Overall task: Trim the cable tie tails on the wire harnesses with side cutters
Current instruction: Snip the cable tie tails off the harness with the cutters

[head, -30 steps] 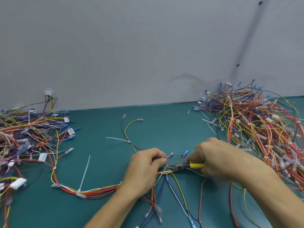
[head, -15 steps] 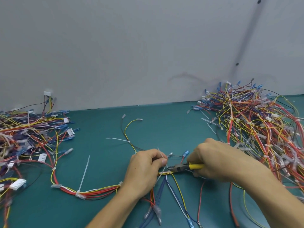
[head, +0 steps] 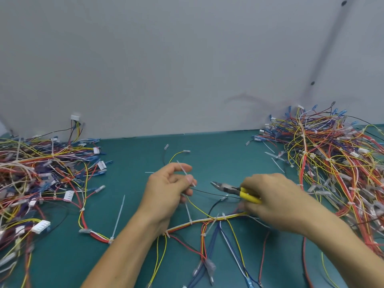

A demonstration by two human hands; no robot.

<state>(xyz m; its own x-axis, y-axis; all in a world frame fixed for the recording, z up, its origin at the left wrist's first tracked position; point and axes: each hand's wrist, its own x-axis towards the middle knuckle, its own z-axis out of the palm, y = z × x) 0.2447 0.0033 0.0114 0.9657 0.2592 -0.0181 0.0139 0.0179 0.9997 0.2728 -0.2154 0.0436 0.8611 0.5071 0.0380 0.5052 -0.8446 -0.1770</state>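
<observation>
At worktop centre, hands first. The left hand pinches a short translucent white cable tie tail between thumb and fingertips, held up off the wires. The right hand is wrapped round the yellow-handled side cutters, whose steel nose points left in free air; I cannot tell how far the blades are parted.

Change: half a second ago both hands met at one tie, with the cutter nose against the left fingers. They have now drawn apart and the tail has come up with the left hand. Judgement: that cut is done and the offcut is loose, awaiting discard.

The multicoloured wire harness being worked lies on the teal worktop below and between the hands. One long white uncut tie tail stands out at its left end, and more short ones sit near the middle, so trimming remains.

Further out are a tangled harness heap to the left and a tangled harness heap to the right.
</observation>
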